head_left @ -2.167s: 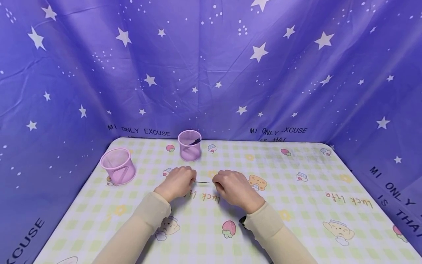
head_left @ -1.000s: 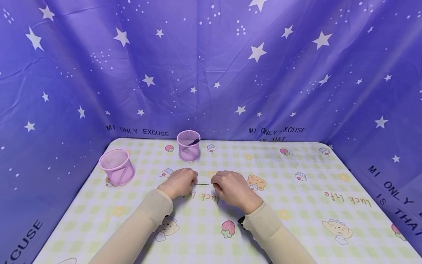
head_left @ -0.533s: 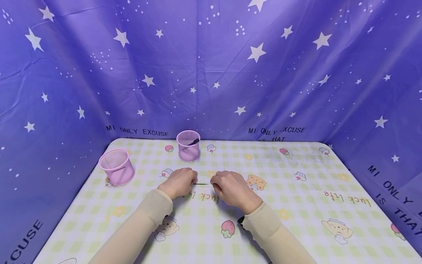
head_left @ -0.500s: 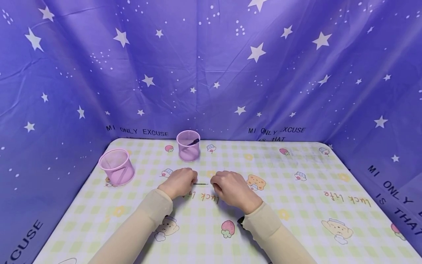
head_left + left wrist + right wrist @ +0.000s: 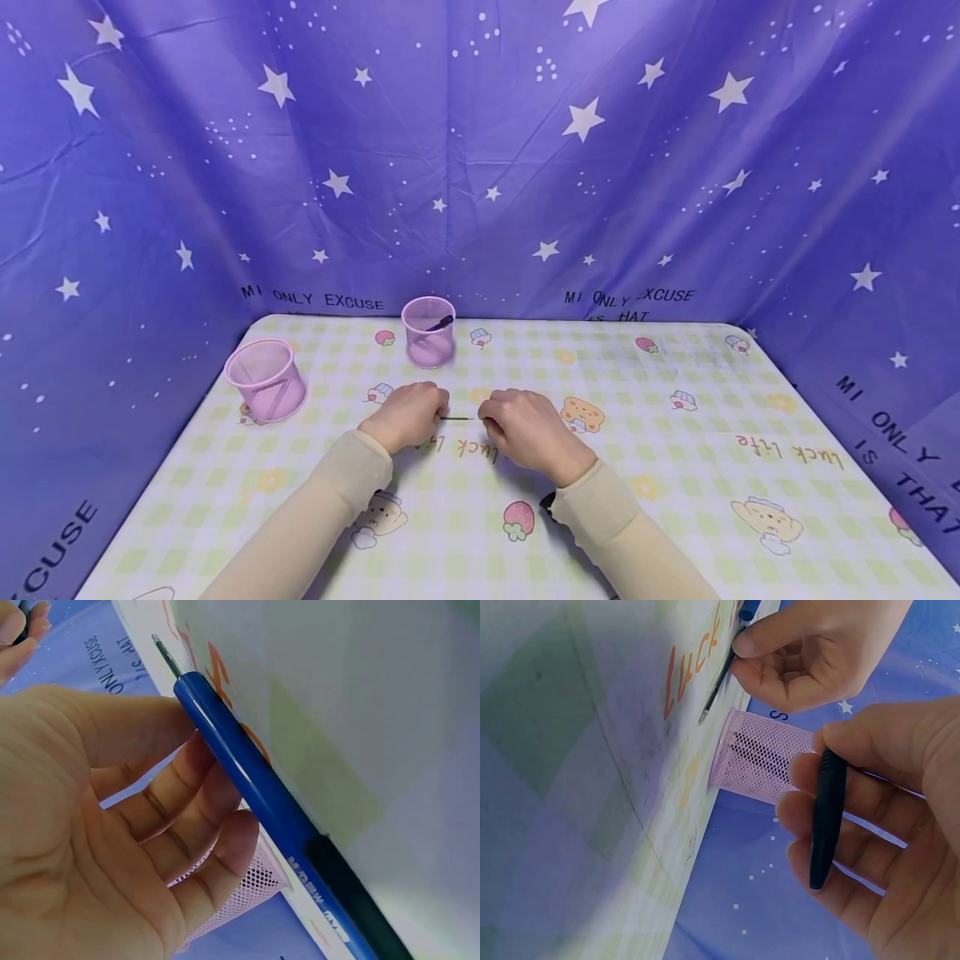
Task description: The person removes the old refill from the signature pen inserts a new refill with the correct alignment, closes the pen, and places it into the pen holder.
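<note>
Near the middle of the table, my left hand pinches the blue barrel of a ballpoint pen, which has a black clip. A thin dark refill sticks out of the barrel toward the right hand; its metal tip shows in the left wrist view. My right hand holds the pen's black tapered front section between thumb and fingers. That piece is apart from the refill, with a small gap between the two hands. In the head view, the fingers hide both the barrel and the black piece.
A pink mesh pen cup with a dark pen leaning in it stands at the back of the table. Another pink mesh cup stands at the left. A checked cloth covers the table, with a purple starry curtain around it.
Since the oldest frame my left hand has shifted slightly right and nearer the body, narrowing the gap between the hands a little. Both grips look the same.
</note>
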The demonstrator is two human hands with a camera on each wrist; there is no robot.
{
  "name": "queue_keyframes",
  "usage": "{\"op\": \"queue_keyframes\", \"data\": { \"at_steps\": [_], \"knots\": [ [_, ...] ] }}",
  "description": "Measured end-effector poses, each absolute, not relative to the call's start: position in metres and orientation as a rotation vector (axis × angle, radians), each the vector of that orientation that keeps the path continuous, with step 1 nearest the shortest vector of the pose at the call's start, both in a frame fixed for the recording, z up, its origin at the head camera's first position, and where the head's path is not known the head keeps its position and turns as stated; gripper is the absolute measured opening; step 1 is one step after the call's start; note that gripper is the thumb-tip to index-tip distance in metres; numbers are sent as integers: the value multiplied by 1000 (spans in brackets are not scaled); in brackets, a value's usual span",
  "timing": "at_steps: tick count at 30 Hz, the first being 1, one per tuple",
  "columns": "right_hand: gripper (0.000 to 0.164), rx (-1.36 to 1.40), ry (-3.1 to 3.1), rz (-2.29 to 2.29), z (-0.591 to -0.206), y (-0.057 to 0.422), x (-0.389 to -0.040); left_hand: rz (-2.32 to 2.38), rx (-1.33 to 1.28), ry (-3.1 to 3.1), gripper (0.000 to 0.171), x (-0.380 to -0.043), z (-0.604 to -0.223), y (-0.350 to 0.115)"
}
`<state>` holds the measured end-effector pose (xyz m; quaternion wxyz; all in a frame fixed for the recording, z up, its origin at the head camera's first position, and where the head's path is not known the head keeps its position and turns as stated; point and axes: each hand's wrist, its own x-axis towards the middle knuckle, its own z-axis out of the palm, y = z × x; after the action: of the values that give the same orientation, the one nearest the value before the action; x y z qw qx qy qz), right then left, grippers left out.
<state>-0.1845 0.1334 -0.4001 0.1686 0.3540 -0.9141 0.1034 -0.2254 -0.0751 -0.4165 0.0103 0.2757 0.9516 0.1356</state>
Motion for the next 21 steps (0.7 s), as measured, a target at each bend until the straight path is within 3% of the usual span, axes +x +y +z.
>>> {"op": "queue_keyframes", "data": {
  "at_steps": [21],
  "knots": [
    [13, 989, -2603, 287, -399, 134, -184, 318, 908, 3000, 14, -224, -415, -85]
  ]
}}
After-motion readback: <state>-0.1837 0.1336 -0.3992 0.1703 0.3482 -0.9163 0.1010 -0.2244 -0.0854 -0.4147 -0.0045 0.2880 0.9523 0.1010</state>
